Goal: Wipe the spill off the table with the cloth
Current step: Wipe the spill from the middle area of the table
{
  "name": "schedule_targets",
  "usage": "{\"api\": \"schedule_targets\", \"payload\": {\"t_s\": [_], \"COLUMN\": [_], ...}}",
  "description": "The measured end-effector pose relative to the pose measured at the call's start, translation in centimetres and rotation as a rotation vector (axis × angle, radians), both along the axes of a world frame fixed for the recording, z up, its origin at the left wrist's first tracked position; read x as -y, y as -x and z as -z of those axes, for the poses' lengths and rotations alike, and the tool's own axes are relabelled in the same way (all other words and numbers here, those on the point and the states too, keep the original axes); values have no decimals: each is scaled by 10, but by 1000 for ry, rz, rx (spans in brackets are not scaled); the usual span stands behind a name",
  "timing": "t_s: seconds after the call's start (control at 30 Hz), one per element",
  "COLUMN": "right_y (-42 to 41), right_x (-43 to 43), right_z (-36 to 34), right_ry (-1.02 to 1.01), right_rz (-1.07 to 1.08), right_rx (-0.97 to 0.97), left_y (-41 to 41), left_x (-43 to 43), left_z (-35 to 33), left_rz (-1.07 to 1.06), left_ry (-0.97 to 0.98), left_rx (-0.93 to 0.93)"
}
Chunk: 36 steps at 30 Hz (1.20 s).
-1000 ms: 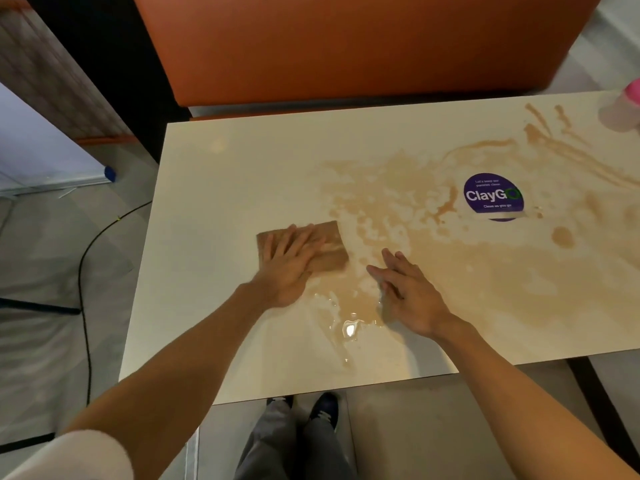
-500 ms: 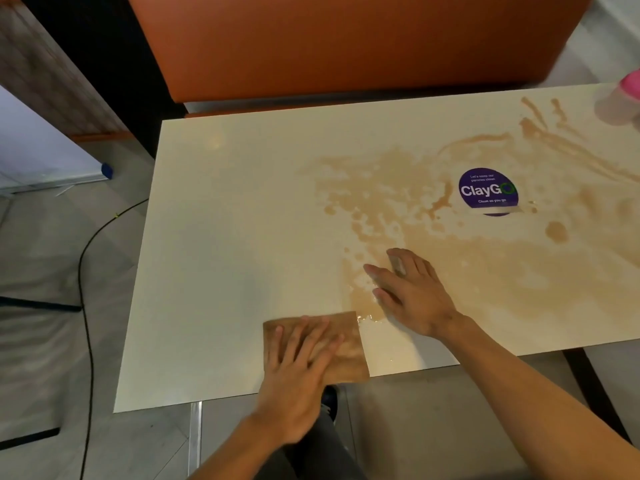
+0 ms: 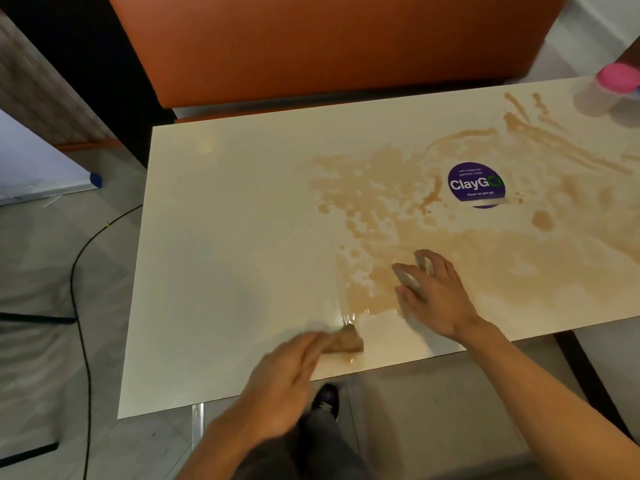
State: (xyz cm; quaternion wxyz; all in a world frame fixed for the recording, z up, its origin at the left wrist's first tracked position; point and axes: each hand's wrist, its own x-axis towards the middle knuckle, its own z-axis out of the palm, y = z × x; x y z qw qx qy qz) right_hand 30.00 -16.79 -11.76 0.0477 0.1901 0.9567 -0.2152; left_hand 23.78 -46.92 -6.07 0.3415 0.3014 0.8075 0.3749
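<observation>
A brown cloth (image 3: 348, 341) lies on the cream table (image 3: 225, 254) near its front edge, mostly covered by my left hand (image 3: 287, 382), which presses on it and is blurred by motion. A wide light-brown spill (image 3: 450, 258) spreads over the right half of the table, with a wet edge just right of the cloth. My right hand (image 3: 433, 292) rests flat on the spill with fingers apart, holding nothing.
A purple round ClayGo sticker (image 3: 476, 185) sits within the spill. A clear bottle with a pink cap (image 3: 613, 88) stands at the far right corner. An orange bench (image 3: 329, 46) runs behind the table. A black cable (image 3: 78, 289) lies on the floor at left.
My left hand dragged the cloth from mid-table toward the front edge, clearing a strip of the spill. The cloth now looks bunched under the hand. The right hand has stayed put.
</observation>
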Motion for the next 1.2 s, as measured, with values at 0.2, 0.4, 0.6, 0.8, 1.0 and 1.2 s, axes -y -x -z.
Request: {"api": "schedule_targets", "payload": {"t_s": [0.2, 0.4, 0.6, 0.8, 1.0, 1.2], "right_y": [-25, -28, -30, -30, -38, -34], "right_x": [-8, -7, -2, 7, 36, 70], "right_z": [8, 15, 14, 8, -9, -51], "right_ry": [-46, -29, -10, 52, 243, 959], "right_rz": [98, 105, 122, 163, 190, 340], "right_rx": [27, 51, 83, 111, -52, -201], "left_y": [74, 59, 3, -36, -42, -6], "left_x": [-60, -74, -35, -8, 7, -16], "left_z": [12, 69, 81, 77, 54, -8], "left_rz": [44, 303, 341, 383, 424, 48], "left_ry": [62, 341, 269, 310, 326, -92], "left_rx": [-507, -624, -680, -595, -520, 153]}}
